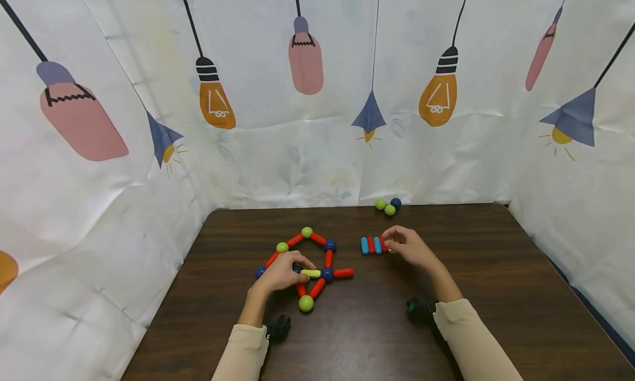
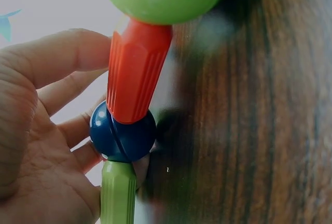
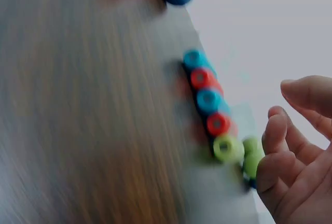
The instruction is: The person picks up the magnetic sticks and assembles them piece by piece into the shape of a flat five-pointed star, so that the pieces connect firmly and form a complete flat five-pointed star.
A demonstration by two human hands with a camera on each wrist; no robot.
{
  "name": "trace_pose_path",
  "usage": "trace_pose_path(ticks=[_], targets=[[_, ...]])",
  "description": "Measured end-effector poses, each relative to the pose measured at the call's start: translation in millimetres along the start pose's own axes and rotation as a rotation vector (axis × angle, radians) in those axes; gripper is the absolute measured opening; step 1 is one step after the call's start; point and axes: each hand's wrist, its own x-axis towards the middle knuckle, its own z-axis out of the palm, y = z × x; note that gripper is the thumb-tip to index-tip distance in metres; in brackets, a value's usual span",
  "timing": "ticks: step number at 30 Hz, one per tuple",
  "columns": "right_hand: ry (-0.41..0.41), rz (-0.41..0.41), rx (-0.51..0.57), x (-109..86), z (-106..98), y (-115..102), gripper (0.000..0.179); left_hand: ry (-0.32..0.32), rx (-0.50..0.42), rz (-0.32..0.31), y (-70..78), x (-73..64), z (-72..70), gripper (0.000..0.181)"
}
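A flat frame of magnetic building rods and balls lies on the left half of the table. Red rods (image 1: 317, 288) join its green balls (image 1: 306, 303) and blue balls (image 1: 327, 274), and a yellow-green rod (image 1: 311, 273) runs across it. My left hand (image 1: 284, 272) reaches over the frame and holds it around an inner blue ball (image 2: 123, 133); its fingertips are partly hidden. To the right, my right hand (image 1: 410, 247) hovers by the end of a row of light blue rods (image 1: 364, 246), red ones and one yellow-green rod (image 3: 228, 149). Its fingers are loosely bent, with nothing seen between them.
Two green balls and one dark blue ball (image 1: 396, 203) sit at the table's back edge. A single red rod (image 1: 343, 273) sticks out from the frame's right side. White cloth printed with lamps (image 1: 305, 64) hangs behind and beside the brown table (image 1: 367, 337).
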Motion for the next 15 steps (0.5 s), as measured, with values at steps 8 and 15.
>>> trace_pose_path(ticks=[8,15], targets=[[-0.018,0.073,-0.117,4.6,-23.2,18.9,0.031,-0.011,-0.004,-0.003,-0.9,-0.1,-0.5,0.02],[-0.113,0.055,-0.145,9.1,-27.0,19.2,0.04,-0.045,-0.019,0.015,-2.0,-0.9,-2.3,0.017]])
